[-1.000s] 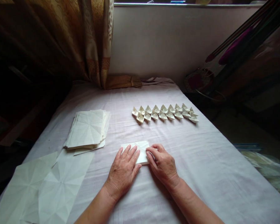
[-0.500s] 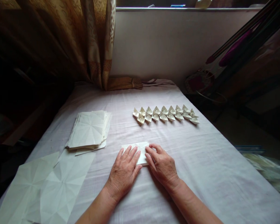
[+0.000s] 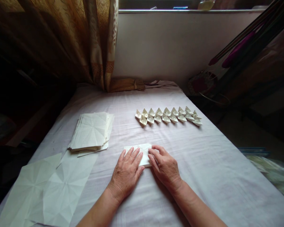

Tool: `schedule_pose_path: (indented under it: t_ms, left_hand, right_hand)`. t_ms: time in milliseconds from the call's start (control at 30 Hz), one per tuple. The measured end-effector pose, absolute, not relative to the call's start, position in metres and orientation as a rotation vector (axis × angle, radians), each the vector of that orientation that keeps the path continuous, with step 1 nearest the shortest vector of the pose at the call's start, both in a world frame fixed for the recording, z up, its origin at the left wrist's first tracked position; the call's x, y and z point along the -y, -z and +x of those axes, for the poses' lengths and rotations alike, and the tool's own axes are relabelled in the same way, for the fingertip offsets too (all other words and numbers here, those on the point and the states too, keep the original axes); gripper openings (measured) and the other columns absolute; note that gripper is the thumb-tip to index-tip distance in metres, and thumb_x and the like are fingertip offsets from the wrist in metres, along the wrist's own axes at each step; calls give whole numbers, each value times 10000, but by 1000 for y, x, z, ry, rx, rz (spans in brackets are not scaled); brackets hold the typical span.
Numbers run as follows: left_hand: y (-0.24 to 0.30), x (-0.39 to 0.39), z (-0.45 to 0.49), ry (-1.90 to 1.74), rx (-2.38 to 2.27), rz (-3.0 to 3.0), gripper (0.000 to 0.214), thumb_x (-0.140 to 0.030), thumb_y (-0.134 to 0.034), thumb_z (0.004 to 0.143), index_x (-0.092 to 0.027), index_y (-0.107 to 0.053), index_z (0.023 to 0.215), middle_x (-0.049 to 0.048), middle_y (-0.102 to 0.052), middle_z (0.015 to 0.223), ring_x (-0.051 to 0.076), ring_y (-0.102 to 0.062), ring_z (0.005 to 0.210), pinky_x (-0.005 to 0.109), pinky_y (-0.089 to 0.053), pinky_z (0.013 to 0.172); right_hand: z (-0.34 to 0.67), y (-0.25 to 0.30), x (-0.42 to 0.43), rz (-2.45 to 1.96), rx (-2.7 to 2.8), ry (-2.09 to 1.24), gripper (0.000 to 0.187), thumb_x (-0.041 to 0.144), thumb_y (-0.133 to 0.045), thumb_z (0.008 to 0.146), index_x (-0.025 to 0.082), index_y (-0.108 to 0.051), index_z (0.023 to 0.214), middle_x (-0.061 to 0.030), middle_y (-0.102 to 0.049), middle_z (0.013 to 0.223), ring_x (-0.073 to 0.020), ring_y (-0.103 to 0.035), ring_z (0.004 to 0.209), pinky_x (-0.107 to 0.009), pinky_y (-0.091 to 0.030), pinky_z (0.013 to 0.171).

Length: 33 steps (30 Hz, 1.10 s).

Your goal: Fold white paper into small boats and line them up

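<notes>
A small folded sheet of white paper (image 3: pixel 145 154) lies on the cloth in front of me. My left hand (image 3: pixel 125 173) rests flat across its left part, fingers stretched out and slightly apart. At the paper's right edge, my right hand (image 3: pixel 167 167) has its fingers bent and closed around that side; the thumb side is partly hidden. Beyond both hands stand several small folded paper boats (image 3: pixel 166 119), set close together in two rows.
To the left sits a stack of creased paper sheets (image 3: pixel 91 130). Nearer me, loose creased sheets (image 3: pixel 63 189) overlap on the pale bedsheet (image 3: pixel 203 183). A gold curtain (image 3: pixel 98 47) hangs at the back left. Plastic bags (image 3: pixel 272 173) lie beyond the right edge.
The view has shifted very slightly, so the surroundings sit a little farther right. Both hands stay on the folded paper, almost still.
</notes>
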<state>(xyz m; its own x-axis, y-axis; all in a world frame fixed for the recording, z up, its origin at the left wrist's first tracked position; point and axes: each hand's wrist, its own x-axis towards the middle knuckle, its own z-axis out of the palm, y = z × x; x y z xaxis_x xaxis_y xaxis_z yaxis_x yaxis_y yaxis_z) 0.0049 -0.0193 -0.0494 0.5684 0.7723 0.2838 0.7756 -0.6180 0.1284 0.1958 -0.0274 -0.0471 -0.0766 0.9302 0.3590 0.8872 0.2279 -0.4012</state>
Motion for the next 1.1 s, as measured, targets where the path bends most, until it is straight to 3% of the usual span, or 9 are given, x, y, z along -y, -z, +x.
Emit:
schedule_pose_path:
  t_ms: [333, 700, 1100]
  left_hand:
    - [44, 17, 6, 496, 1521, -2858, 375, -309, -402, 993, -262, -568, 1325, 22, -538, 1429, 225, -437, 1352, 472, -317, 1143]
    - [45, 18, 6, 529, 1506, -2851, 391, -269, -458, 959, -250, -554, 1338, 40, -539, 1428, 226, -427, 1358, 473, -310, 1150]
    - [45, 18, 7, 568, 1497, -2823, 388, -288, -463, 955, -252, -566, 1328, 45, -547, 1419, 232, -455, 1337, 477, -313, 1144]
  right_hand:
    - [190, 38, 32, -1470, 2056, -174, 210, 266, -536, 915, 204, -648, 748, -49, -646, 856, -185, -556, 824, -298, -428, 783]
    - [177, 35, 39, -1676, 2046, -169, 186, 303, -641, 839, 204, -578, 695, -29, -598, 777, -195, -507, 796, -321, -337, 749]
    - [213, 41, 49, -1761, 1980, -172, 111, 281, -622, 860, 229, -617, 763, -29, -633, 900, -211, -545, 909, -351, -353, 819]
